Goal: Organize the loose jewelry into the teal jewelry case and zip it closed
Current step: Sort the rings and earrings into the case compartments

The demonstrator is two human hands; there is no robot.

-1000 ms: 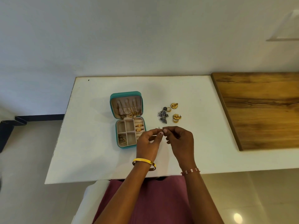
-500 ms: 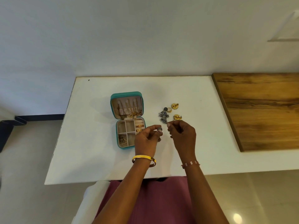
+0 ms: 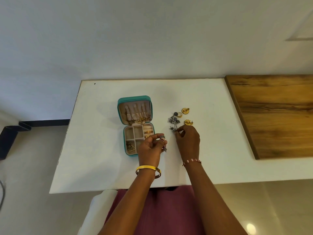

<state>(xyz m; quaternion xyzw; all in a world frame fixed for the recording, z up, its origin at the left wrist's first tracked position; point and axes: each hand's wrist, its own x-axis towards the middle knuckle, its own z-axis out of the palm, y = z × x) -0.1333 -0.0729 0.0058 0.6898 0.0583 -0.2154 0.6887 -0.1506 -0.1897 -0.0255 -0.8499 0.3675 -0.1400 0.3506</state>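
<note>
Teal jewelry case point(image 3: 135, 99) lies open on the white table point(image 3: 101, 167), long axis running twelve to six, lid propped at twelve. Left hand point(image 3: 149, 148) pinches a silver earring point(image 3: 162, 137) just at its three. Right hand point(image 3: 188, 140) pinches the silver jewelry pile point(image 3: 173, 122) at the case's three.

We have one view only, from a wide-angle camera worn on the head, looking forward and steeply down. The white desk point(image 3: 105, 167) fills the middle at arm's reach, its near edge toward 6 o'clock and the wall toward 12. Both forearms enter from 6 o'clock. The wide lens bends the desk edges, and floor shows at 9 o'clock.
</note>
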